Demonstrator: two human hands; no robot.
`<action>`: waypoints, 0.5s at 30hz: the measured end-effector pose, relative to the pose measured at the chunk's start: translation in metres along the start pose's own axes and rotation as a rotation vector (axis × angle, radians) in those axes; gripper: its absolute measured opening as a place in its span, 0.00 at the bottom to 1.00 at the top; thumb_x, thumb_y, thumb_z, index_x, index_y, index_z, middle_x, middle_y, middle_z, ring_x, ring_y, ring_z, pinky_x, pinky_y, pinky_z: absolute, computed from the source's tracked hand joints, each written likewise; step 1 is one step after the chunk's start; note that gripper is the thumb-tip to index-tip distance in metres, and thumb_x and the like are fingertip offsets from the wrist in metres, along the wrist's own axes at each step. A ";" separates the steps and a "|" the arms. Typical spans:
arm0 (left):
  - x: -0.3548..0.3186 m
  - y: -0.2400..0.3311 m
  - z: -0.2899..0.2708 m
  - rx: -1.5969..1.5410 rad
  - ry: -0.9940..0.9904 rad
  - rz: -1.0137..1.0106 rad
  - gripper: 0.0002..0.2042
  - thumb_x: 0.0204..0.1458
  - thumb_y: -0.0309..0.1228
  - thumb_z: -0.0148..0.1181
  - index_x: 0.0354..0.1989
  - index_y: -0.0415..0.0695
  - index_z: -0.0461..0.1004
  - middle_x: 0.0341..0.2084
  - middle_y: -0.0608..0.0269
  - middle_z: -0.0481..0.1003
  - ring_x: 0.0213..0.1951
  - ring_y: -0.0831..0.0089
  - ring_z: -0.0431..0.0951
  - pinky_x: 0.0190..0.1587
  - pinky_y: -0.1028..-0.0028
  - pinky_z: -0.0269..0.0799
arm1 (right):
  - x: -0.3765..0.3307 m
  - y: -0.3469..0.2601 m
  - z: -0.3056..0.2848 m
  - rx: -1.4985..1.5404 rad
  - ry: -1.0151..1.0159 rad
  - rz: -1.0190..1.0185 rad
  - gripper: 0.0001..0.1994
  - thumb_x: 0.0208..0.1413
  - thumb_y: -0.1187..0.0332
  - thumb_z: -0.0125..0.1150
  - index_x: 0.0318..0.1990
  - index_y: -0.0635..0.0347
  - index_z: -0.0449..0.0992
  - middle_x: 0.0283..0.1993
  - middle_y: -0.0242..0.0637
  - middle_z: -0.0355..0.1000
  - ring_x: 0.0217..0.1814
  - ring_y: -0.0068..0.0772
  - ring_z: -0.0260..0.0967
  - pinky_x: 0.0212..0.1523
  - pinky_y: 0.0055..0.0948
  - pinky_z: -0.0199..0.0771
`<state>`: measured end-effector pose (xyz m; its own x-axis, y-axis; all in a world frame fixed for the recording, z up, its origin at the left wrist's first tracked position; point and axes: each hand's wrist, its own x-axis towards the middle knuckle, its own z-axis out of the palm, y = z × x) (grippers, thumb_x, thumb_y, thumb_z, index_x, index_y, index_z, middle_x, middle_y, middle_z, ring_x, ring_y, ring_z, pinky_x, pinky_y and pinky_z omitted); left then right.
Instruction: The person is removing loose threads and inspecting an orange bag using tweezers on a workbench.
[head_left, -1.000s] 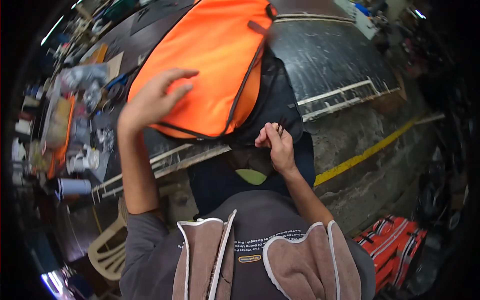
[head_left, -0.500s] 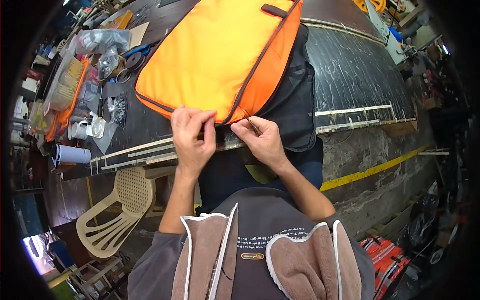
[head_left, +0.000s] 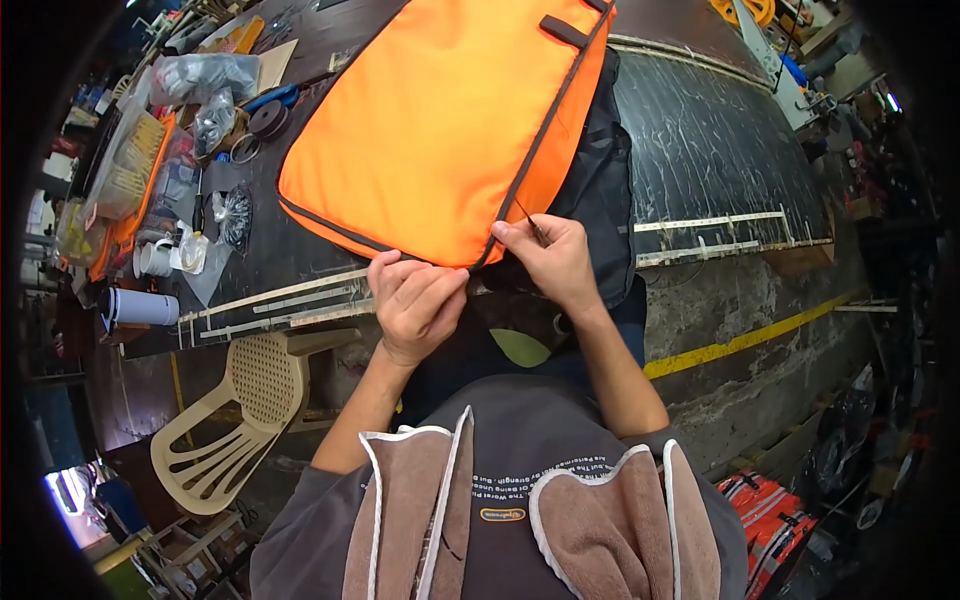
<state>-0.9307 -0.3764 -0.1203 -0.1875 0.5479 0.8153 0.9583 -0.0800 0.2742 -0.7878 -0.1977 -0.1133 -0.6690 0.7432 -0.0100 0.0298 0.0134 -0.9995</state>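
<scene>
Now pinching a corner of the orange bag point(head_left: 430, 150) with both hands

Nearest, wearing a brown towel point(head_left: 405, 510). Just ahead, with the left hand point(head_left: 418, 303) curled, gripping the lower edge beside the corner; with the right hand point(head_left: 555, 262) closed round a dark tool point(head_left: 540, 234), pressing at the piping point(head_left: 345, 236) a little farther up the side. Cannot tell any contact between tip and cloth.

A second ago, left spread over the orange front, right held off from it, tool in fingers. Now brought together at one corner, suggesting close work on that edge, probably with the left steadying.

Under the orange bag, a black bag point(head_left: 600, 200); under both, at its near side, a dark table point(head_left: 705, 150). Off left, a beige chair point(head_left: 265, 375); far beyond, a yellow wheel point(head_left: 745, 11).
</scene>
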 end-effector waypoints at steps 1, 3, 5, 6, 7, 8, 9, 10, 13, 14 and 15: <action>-0.005 0.001 0.000 0.006 -0.014 0.008 0.17 0.44 0.25 0.80 0.43 0.53 0.89 0.38 0.74 0.84 0.42 0.68 0.81 0.64 0.55 0.71 | 0.001 -0.004 -0.005 -0.067 -0.061 0.007 0.19 0.67 0.61 0.78 0.28 0.67 0.85 0.21 0.20 0.72 0.26 0.09 0.61 0.24 0.24 0.60; -0.014 0.006 0.001 0.015 -0.025 0.010 0.17 0.45 0.25 0.81 0.45 0.54 0.90 0.40 0.75 0.86 0.43 0.68 0.81 0.67 0.53 0.71 | -0.006 -0.006 -0.008 -0.102 -0.120 0.057 0.17 0.68 0.63 0.77 0.30 0.68 0.86 0.25 0.21 0.76 0.28 0.09 0.65 0.28 0.22 0.64; -0.018 0.008 0.002 0.006 -0.022 0.006 0.17 0.45 0.25 0.81 0.45 0.53 0.90 0.39 0.75 0.86 0.43 0.68 0.81 0.67 0.52 0.72 | -0.016 -0.005 -0.004 -0.082 -0.199 0.151 0.12 0.68 0.67 0.76 0.36 0.68 0.89 0.30 0.24 0.82 0.33 0.10 0.73 0.33 0.19 0.70; -0.020 0.008 0.002 0.000 -0.015 0.004 0.16 0.46 0.24 0.81 0.45 0.53 0.90 0.39 0.75 0.86 0.43 0.68 0.82 0.67 0.52 0.72 | -0.022 -0.002 0.000 -0.072 -0.216 0.174 0.12 0.68 0.67 0.76 0.36 0.68 0.89 0.30 0.23 0.82 0.33 0.10 0.72 0.33 0.19 0.70; -0.021 0.008 0.001 0.002 -0.017 0.001 0.16 0.46 0.24 0.81 0.45 0.53 0.90 0.39 0.75 0.86 0.43 0.68 0.82 0.67 0.52 0.72 | -0.028 -0.001 0.005 -0.061 -0.233 0.197 0.11 0.67 0.67 0.76 0.35 0.68 0.89 0.30 0.23 0.81 0.32 0.10 0.72 0.33 0.19 0.70; -0.021 0.008 0.000 -0.002 -0.018 -0.002 0.16 0.46 0.24 0.81 0.45 0.52 0.90 0.40 0.74 0.86 0.44 0.68 0.82 0.67 0.52 0.72 | -0.033 -0.002 0.006 -0.071 -0.251 0.242 0.11 0.68 0.68 0.76 0.35 0.66 0.88 0.29 0.21 0.80 0.32 0.09 0.70 0.33 0.18 0.69; -0.021 0.008 -0.001 -0.008 -0.019 -0.002 0.16 0.46 0.24 0.81 0.45 0.52 0.90 0.40 0.74 0.87 0.45 0.68 0.83 0.68 0.51 0.73 | -0.036 0.002 0.009 -0.070 -0.250 0.242 0.11 0.68 0.68 0.76 0.35 0.66 0.88 0.29 0.21 0.80 0.32 0.09 0.70 0.33 0.18 0.69; -0.020 0.008 -0.002 -0.008 -0.020 -0.002 0.16 0.46 0.24 0.81 0.45 0.52 0.90 0.40 0.74 0.87 0.45 0.68 0.83 0.68 0.51 0.73 | -0.038 0.009 0.012 0.031 -0.212 0.212 0.11 0.68 0.67 0.76 0.34 0.64 0.87 0.29 0.21 0.80 0.32 0.09 0.70 0.33 0.18 0.69; -0.020 0.006 -0.006 0.019 -0.034 0.018 0.16 0.47 0.24 0.81 0.45 0.52 0.90 0.43 0.73 0.88 0.45 0.68 0.83 0.65 0.52 0.73 | -0.044 0.004 0.029 0.197 -0.132 0.193 0.11 0.69 0.66 0.75 0.34 0.62 0.87 0.29 0.22 0.80 0.31 0.10 0.70 0.33 0.18 0.69; -0.020 0.005 -0.007 0.015 -0.035 0.020 0.16 0.47 0.24 0.81 0.45 0.52 0.90 0.44 0.73 0.88 0.46 0.68 0.84 0.64 0.53 0.74 | -0.046 0.001 0.034 0.260 -0.087 0.206 0.11 0.69 0.65 0.75 0.34 0.61 0.87 0.29 0.23 0.80 0.31 0.10 0.71 0.33 0.19 0.70; -0.020 0.004 -0.008 0.012 -0.036 0.023 0.16 0.47 0.25 0.81 0.45 0.52 0.90 0.45 0.73 0.88 0.46 0.68 0.84 0.62 0.54 0.74 | -0.046 0.001 0.037 0.262 -0.091 0.203 0.11 0.69 0.65 0.75 0.34 0.61 0.87 0.29 0.23 0.80 0.31 0.10 0.71 0.33 0.19 0.70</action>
<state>-0.9244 -0.3941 -0.1314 -0.1578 0.5753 0.8026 0.9649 -0.0831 0.2493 -0.7850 -0.2567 -0.1151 -0.7325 0.6505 -0.2006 -0.0147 -0.3097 -0.9507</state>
